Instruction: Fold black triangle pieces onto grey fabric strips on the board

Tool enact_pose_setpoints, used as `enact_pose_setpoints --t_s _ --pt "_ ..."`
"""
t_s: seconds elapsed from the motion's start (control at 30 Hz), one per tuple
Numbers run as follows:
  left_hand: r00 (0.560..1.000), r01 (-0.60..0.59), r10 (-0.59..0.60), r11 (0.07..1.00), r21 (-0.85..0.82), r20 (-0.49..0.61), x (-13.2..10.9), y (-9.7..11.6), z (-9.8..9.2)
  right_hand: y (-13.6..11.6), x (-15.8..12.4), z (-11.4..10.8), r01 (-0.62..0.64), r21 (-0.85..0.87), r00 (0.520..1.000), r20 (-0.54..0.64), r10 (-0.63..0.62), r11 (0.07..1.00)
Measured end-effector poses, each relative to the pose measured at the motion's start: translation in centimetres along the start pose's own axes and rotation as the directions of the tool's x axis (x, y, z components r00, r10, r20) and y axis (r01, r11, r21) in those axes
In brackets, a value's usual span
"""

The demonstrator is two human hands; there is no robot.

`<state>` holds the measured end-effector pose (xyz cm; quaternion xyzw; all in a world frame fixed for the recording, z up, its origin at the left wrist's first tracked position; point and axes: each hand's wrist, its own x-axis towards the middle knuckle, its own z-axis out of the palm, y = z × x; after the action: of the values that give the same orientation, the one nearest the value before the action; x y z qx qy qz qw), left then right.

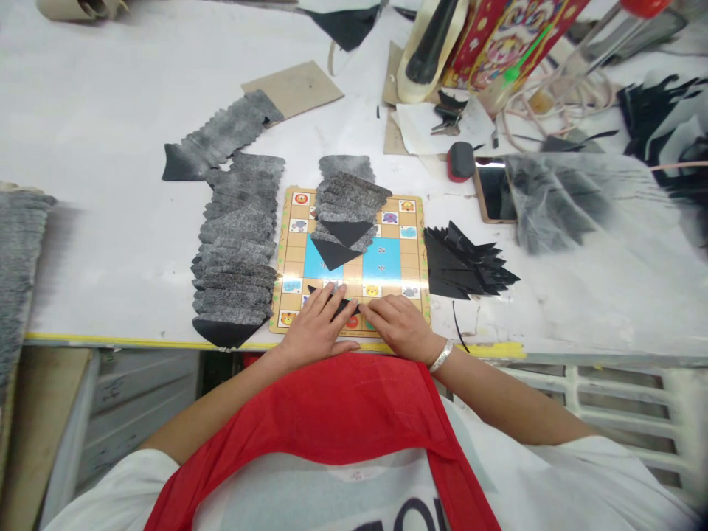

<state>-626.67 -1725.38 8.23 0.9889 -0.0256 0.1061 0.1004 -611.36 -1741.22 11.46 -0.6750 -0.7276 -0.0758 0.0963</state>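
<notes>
A patterned game board [293, 265] with animal pictures lies flat near the table's front edge. On its near part is a small dark triangular piece [344, 305] of sheet material, partly hidden by fingers. My left hand [315, 328] rests on this piece with its fingers spread and flat. From the right, my right hand [406, 328] has its fingers bent and together, the fingertips at the piece's right end. Just beyond my hands, overlapping grey pieces with black pointed ends [354, 199] lie on the board.
Left of the board runs a long overlapped row of grey pieces [237, 251]. A fanned stack of black pieces [467, 262] is at the right. Farther back are a phone [494, 188], a plastic bag [564, 199], keys [448, 122] and a red box [509, 40].
</notes>
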Motion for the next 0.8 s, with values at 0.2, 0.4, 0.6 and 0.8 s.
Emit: enact_pose_setpoints --t_s 0.2,0.4,0.6,0.8 --pt "1.0 -0.005 0.005 1.0 -0.001 0.007 0.1 0.2 -0.1 0.2 -0.8 0.0 -0.019 0.055 0.999 0.027 0.018 0.998" --pt "1.0 -0.004 0.004 1.0 -0.001 0.009 0.1 0.3 0.0 0.0 -1.4 0.7 -0.291 0.238 0.942 -0.098 0.321 0.927" --pt "0.999 0.006 -0.005 1.0 -0.008 0.033 0.0 0.2 0.0 -0.4 -1.3 1.0 -0.221 0.166 0.975 0.014 0.222 0.961" --pt "0.998 0.02 -0.02 1.0 -0.007 0.052 0.2 0.5 -0.1 -0.8 -1.1 -0.1 -0.142 0.062 0.982 0.131 0.133 0.988"
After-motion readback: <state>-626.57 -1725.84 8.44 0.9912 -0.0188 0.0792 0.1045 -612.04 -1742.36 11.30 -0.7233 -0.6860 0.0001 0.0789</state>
